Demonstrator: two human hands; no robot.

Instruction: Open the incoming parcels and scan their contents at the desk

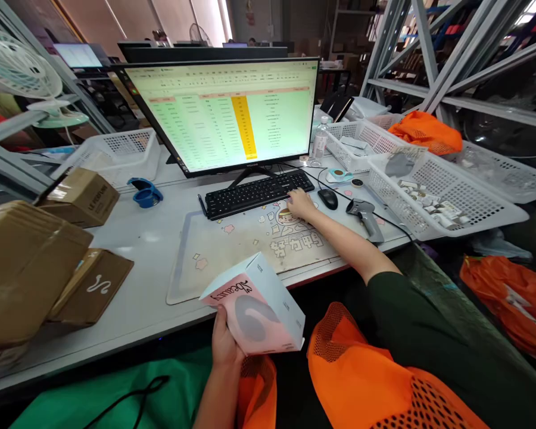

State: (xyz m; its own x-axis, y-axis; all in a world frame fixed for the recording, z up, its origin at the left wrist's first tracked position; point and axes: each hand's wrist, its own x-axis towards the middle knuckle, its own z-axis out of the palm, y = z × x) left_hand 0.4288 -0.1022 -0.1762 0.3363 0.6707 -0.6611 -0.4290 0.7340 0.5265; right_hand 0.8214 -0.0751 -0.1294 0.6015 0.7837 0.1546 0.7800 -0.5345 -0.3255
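Clasping a pale blue and pink cardboard carton by its lower left side, the person's left grip is narrowed to the carton's thickness, thumb on the pink face; the other fingers are hidden behind it. The carton tilts in the air, just off the near edge of the white, flat-topped surface. Should that one-sided hold loosen, it would probably drop to the lap or floor; too hard a squeeze might dent the thin card. The right grip, loosely curled and holding nothing visible, rests at the near right edge of a black plastic keyboard; whether a key is pressed cannot be told. A careless fingertip there could enter a stray character. Just beside lies a black rounded mouse, then a grey pistol-shaped scanner, whose cable might snag a sweeping forearm.
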